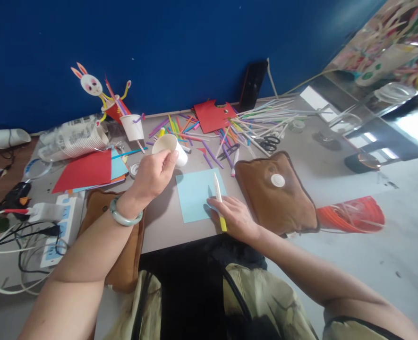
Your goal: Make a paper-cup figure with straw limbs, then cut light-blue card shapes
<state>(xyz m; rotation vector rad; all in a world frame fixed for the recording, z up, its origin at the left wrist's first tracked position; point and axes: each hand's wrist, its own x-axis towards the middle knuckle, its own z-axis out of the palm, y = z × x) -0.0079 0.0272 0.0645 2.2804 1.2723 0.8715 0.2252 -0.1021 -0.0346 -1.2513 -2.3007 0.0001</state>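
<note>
My left hand is closed on the near rim of a white paper cup, which is tilted with its mouth partly toward me. A pale blue square of paper lies flat on the table in front of me. Over its right edge, my right hand grips a white marker with a yellow end. The marker's white end points away from me. Some of my right fingers are hidden behind the hand.
Brown cushions flank the paper. Behind lie scattered coloured sticks, scissors and cut red paper. At left are stacked cups, red paper, a rabbit figure and a power strip. A red basket sits right.
</note>
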